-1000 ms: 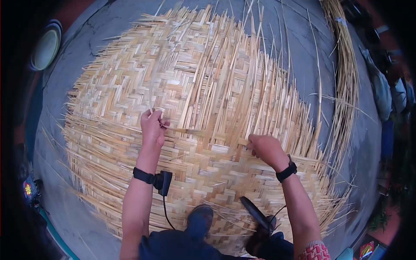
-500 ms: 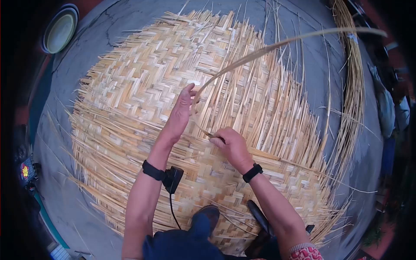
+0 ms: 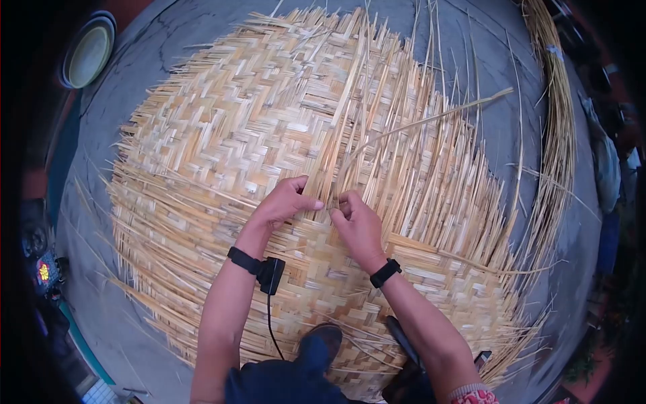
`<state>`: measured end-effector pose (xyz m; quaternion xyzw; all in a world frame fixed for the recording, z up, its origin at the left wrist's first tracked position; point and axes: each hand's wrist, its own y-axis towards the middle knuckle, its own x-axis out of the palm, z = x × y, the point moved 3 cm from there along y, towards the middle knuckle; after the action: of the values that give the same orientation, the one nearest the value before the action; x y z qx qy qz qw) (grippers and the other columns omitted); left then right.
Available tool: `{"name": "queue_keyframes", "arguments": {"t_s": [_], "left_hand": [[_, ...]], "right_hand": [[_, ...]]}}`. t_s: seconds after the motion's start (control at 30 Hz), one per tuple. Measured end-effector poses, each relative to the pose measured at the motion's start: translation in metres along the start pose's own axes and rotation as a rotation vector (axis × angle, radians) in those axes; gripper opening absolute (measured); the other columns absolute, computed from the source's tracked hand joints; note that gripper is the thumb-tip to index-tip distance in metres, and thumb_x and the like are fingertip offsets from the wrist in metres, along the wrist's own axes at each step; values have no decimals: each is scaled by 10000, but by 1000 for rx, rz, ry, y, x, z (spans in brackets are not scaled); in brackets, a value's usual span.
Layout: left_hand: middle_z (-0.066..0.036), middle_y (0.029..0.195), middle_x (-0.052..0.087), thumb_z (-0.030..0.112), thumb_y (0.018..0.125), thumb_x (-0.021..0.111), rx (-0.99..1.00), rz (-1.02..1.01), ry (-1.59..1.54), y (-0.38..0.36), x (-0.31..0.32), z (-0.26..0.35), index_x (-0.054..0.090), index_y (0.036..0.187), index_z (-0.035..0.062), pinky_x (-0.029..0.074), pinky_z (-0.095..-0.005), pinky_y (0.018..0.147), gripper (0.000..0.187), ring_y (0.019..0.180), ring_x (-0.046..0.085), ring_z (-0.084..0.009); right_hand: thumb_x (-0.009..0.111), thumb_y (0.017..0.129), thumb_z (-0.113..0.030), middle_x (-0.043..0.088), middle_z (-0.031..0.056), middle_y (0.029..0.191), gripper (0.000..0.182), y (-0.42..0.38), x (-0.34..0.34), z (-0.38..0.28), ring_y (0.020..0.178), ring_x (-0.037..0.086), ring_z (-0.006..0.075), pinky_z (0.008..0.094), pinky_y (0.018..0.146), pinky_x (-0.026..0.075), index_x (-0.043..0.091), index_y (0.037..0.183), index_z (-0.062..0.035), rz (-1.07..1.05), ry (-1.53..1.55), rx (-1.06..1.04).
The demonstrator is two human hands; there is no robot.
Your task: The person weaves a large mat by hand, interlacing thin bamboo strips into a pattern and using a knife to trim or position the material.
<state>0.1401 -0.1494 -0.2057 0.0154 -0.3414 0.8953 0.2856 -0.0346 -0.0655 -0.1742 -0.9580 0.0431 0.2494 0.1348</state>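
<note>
The grey floor (image 3: pixel 155 54) carries everything here, so you work bent over it, looking straight down. Spread across it lies the broad woven mat (image 3: pixel 262 128), tight and zigzag-patterned toward the far left, with long loose ends fraying out along its edges. Let those ends lie flat, since one caught under a sleeve would likely tug its neighbours out of line. On the far right, a tied bundle (image 3: pixel 555 135) of thin strips rests well apart from your reach, which leaves your elbows free. One of your shoes (image 3: pixel 328 337) is on the near part of the mat; a steady, light stance there probably spares the strips beneath it.

The strip (image 3: pixel 431 118) you handle rises from your fingers over the middle of the mat and arcs away to the right, its far tip free. Give that arc room, because a sharp bend could well crack it. Your right hand (image 3: pixel 360 225) appears to pinch it near its lower end between thumb and forefinger; a firm, close grip there should give you the best control. Your left hand (image 3: pixel 286 202) is just beside, thumb and forefinger apart; whether its fingertips touch the mat you cannot tell from here. It is well placed to hold neighbouring strips down. Mind the thin cable (image 3: pixel 272 323) below your left wrist, and guide it clear of the splintery ends
</note>
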Motion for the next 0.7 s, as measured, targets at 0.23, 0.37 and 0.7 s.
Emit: {"name": "queue_keyframes", "arguments": {"t_s": [0.23,0.37,0.7], "left_hand": [[-122,1178,700,124,998,659,581,200,-1082,-54,-55,19,500,1464,46,529,-379,996,498,1070,671,-214],[-78,1038,703,179,1014,669,637,444,-653,-100,-84,-1,560,1384,25,551,-307,900,415,909,675,-174],[-23,828,671,170,985,713,351,968,-342,-107,-113,-17,612,923,78,434,-226,518,150,678,603,-91]], "right_hand": [[596,1010,-103,729,132,1147,257,11,0,19,1026,709,238,324,898,540,651,1254,-47,-322,-88,-55],[506,1056,-87,644,181,1361,370,14,-1,39,1133,687,256,341,980,543,549,1419,-25,-411,494,183],[492,1069,-95,669,204,1203,313,37,0,2,967,745,242,325,759,639,541,1325,77,-416,595,395]]}}
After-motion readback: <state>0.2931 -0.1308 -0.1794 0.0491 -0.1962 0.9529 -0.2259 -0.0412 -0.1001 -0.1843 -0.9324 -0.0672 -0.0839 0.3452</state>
